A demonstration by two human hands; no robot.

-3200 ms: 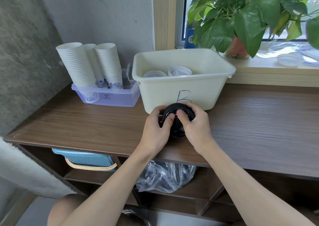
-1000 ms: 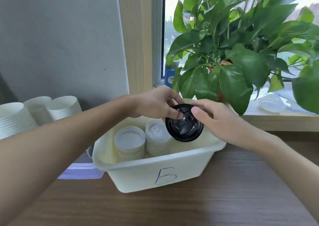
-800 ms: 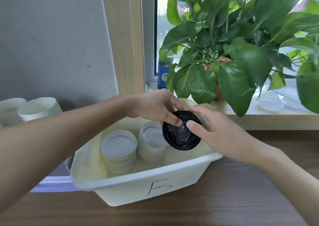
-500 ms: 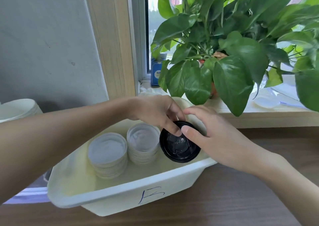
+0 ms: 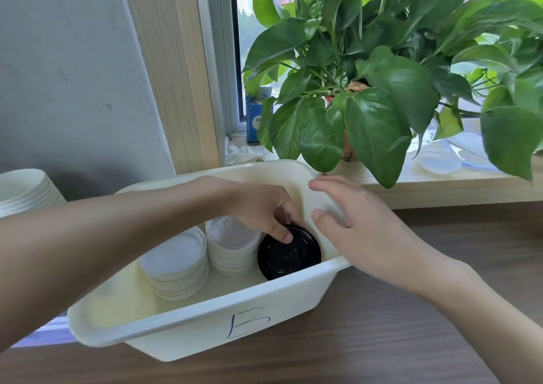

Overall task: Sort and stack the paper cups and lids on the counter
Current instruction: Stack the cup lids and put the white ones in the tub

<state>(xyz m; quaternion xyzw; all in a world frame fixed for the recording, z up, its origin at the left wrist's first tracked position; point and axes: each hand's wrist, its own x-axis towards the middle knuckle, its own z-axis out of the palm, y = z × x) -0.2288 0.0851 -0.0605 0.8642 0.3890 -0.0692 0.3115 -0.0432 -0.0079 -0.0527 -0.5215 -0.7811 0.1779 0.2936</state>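
A wooden counter (image 5: 411, 339) runs under a window where a broad-leaved potted plant (image 5: 376, 125) stands on the sill. A cream plastic tub (image 5: 205, 322), marked "B" in blue pen on its near wall, sits on the counter in front of the plant. A person reaches into the tub with both bare arms. The left hand (image 5: 261, 207) is down inside the tub's right end, its fingers curled and the thumb pressed on top of a black lid (image 5: 289, 254), gripping it at the far rim. The right hand (image 5: 367, 237) hovers just beside it over the tub's right corner, fingers spread wide and holding nothing. The black lid sits low in the tub, touching the nearer of two stacks of white lids (image 5: 173, 254) that stand side by side in the middle. A stack of paper cups (image 5: 20, 190) shows at the left edge. A small blue box (image 5: 254, 119) stands on the sill by the window frame.
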